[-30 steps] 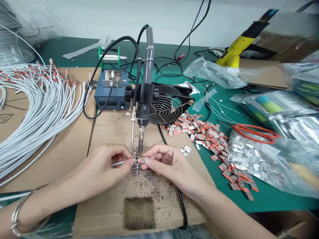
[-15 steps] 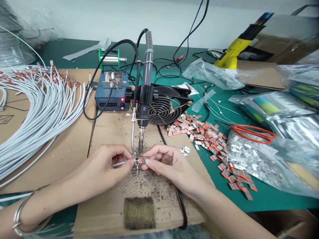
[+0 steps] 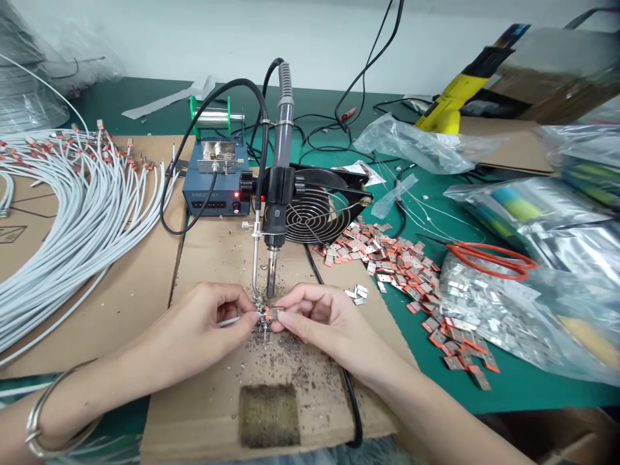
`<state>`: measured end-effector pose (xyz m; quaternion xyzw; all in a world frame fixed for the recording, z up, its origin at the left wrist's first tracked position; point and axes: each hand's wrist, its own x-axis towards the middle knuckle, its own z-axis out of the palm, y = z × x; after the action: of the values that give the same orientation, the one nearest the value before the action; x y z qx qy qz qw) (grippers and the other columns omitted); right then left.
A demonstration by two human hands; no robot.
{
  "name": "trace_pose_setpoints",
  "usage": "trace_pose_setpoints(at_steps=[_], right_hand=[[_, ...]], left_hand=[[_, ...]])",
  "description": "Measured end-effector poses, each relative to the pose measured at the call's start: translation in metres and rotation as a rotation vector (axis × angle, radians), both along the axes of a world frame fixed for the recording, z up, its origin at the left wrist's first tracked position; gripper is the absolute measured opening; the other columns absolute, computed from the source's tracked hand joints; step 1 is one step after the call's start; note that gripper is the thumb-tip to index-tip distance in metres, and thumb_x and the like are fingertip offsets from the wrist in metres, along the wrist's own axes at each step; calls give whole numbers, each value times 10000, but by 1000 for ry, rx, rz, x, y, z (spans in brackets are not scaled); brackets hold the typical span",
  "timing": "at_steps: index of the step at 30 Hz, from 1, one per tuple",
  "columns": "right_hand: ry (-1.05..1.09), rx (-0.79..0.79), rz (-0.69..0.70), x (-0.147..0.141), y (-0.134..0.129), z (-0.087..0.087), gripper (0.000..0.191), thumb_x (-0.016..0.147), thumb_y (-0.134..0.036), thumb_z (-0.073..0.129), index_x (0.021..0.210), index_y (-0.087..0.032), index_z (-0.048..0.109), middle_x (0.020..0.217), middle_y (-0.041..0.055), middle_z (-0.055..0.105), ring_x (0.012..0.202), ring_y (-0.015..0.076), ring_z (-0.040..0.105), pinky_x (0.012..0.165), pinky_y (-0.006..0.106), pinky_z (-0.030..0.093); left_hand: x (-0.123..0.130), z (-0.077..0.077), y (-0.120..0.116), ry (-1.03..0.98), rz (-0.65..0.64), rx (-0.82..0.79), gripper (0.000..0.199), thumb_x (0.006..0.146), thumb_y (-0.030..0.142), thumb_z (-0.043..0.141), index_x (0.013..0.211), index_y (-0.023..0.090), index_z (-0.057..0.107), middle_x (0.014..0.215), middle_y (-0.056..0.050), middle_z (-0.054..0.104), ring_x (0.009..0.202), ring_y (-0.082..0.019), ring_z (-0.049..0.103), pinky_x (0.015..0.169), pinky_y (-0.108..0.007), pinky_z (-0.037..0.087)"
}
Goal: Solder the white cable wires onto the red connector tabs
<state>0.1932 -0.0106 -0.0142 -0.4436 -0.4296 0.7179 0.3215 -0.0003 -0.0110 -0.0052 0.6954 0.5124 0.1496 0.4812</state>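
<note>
My left hand [image 3: 213,323] pinches the end of a white cable [image 3: 228,321] between thumb and fingers. My right hand [image 3: 317,316] grips a small orange-and-silver USB connector [image 3: 274,314] by its metal end. The cable end and the connector meet just below the tip of an upright soldering iron [image 3: 272,274]. Beside the iron, a thin metal feed tube [image 3: 256,258] comes down to the same spot. Whether the wires touch the connector's contacts is too small to tell. Solder bits lie on the cardboard [image 3: 203,387] under my fingers.
Behind stand a blue soldering station [image 3: 216,187], a solder spool [image 3: 210,115] and a black fan [image 3: 320,216]. White cables [image 3: 87,219] are bundled at left. Loose connectors [image 3: 402,265] are piled at right, beside plastic bags [image 3: 498,310] and a yellow heat gun [image 3: 453,100].
Both hands have shifted slightly left with the cable and connector. The iron and feed tube also appear a little further left, and both grips are unchanged.
</note>
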Motion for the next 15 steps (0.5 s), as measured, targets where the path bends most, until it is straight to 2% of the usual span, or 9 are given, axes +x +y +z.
trace_pose_setpoints(at_steps=[9, 15], right_hand=[[8, -14, 27, 0, 1, -1, 278, 643, -311, 754, 771, -108, 615, 676, 20, 660, 622, 45, 616, 588, 119, 469], [-31, 23, 67, 4, 0, 0, 243, 659, -299, 745, 758, -118, 617, 672, 29, 659, 614, 48, 595, 588, 136, 448]], left_hand=[[0, 0, -1, -14, -13, -9, 256, 833, 334, 469, 787, 164, 655, 687, -11, 596, 598, -114, 462, 548, -207, 359], [0, 0, -4, -10, -35, -9, 268, 833, 341, 466, 772, 164, 657, 596, 12, 506, 541, -100, 399, 493, -204, 297]])
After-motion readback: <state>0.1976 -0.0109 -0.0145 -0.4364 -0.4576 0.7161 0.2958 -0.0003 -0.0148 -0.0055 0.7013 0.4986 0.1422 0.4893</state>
